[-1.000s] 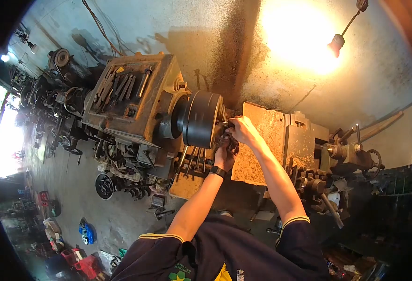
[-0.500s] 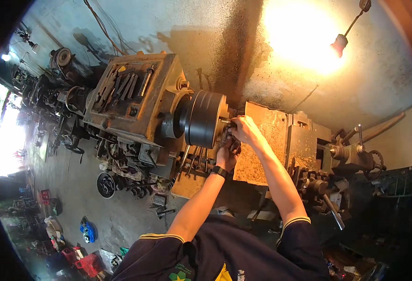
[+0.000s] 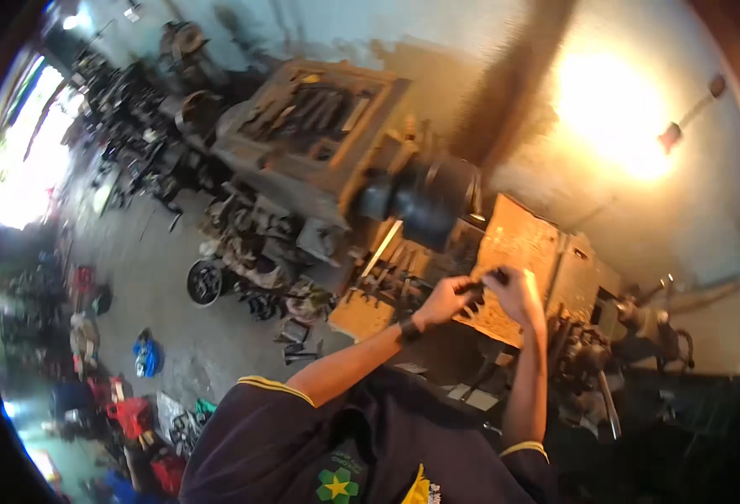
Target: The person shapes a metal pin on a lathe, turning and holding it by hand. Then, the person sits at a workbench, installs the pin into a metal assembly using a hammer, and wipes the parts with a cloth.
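My left hand [image 3: 447, 302], with a dark band on its wrist, and my right hand [image 3: 517, 296] are close together over a chip-covered board [image 3: 511, 239]. The fingers of both are bent and closed around something small and dark between them, blurred and mostly hidden. Up and to the left of the hands is the lathe's dark round chuck [image 3: 437, 202], apart from both. A small bright piece shows at the chuck's face.
The headstock top [image 3: 370, 80] carries a tray of several tools. Several bars and tools lie on a board [image 3: 361, 315] below the chuck. The tailstock [image 3: 647, 319] stands at right, and a lit lamp [image 3: 671, 137] hangs by the wall. Machine parts and a round pan [image 3: 205, 282] are at left.
Both hands have drawn away from the chuck's face, down and to the right, and now meet in front of the board. The head view has turned and is blurred.
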A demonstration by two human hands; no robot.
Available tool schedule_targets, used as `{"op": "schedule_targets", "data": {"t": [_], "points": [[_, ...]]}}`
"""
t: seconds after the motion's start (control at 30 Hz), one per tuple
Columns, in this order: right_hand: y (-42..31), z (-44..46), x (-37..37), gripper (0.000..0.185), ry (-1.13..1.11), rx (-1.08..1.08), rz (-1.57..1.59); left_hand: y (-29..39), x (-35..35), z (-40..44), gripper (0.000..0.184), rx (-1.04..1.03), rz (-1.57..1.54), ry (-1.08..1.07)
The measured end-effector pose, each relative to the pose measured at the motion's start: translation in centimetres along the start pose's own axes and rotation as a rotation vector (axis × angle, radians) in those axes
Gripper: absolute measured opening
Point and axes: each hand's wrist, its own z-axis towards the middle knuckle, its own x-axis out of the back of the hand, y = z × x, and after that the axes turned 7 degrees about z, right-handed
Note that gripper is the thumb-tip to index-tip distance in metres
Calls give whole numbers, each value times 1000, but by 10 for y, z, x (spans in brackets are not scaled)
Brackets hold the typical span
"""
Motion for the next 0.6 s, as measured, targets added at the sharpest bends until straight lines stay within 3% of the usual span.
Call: {"op": "schedule_targets", "data": {"t": [0.03, 0.1, 0.13, 0.2, 0.23, 0.27, 0.33, 0.43, 0.53, 0.6], "points": [[-24, -10, 2, 24, -54, 95, -50, 1, 18, -19, 25, -151, 222, 62], [-46, -19, -11, 20, -99, 66, 81, 6, 61, -63, 24, -434, 682, 155], [-55, -19, -18, 19, -109, 82, 139, 26, 82, -87, 24, -320, 670, 282], [-58, -10, -43, 16, -169, 131, 340, 24, 132, -107, 25, -124, 654, 820], [-61, -8, -53, 16, -195, 150, 438, 14, 164, -108, 35, -213, 1064, 1008], [-71, -6, -58, 17, -203, 178, 440, -2, 193, -107, 43, -134, 1276, 1067], [-99, -5, -73, 19, -209, 231, 446, -11, 213, -98, 45, 99, 1309, 991], [-121, -8, -84, 21, -199, 267, 447, -32, 234, -91, 42, -11, 1404, 833], [-138, -10, -86, 22, -184, 259, 501, -30, 258, -107, 38, 21, 1491, 692], [-145, -12, -83, 22, -198, 178, 606, -29, 264, -121, 33, -92, 1510, 733]]}}
